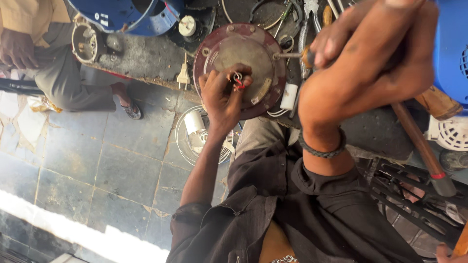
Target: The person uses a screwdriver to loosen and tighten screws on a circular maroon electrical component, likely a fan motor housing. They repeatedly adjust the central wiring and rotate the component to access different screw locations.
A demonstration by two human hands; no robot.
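Pinching a small bunch of red and pale wire ends (pixel 237 80), the person's left hand (pixel 222 95) rests on the face of a round maroon metal motor housing (pixel 229 48) that lies flat on the dark, grimy workbench (pixel 146 58) in the upper middle of the frame. The fingertips are closed narrowly on the wires, just above the housing's plate.

The right hand (pixel 370 53), large in the upper right of the frame and wearing a braided dark wristband (pixel 321 148), is wrapped tight around the handle of a screwdriver, whose thin steel shaft (pixel 288 55) reaches leftward to the rim of the housing. Its tip seems to sit at a screw there, though the contact is too small to make out.

A white cylindrical capacitor (pixel 289 96) lies just beside the housing's right edge. A white two-pin plug (pixel 183 75) lies near its left edge. A long wooden-handled tool (pixel 419 141) slants down the right of the frame.

By the look of it, the step in hand is work on the motor's leads, with the housing held down. The next move calls for keeping the loose wire ends clear of the screwdriver and the housing steady under the left hand.

In the upper left of the frame another person's hand (pixel 17 48) rests on a knee, well apart.
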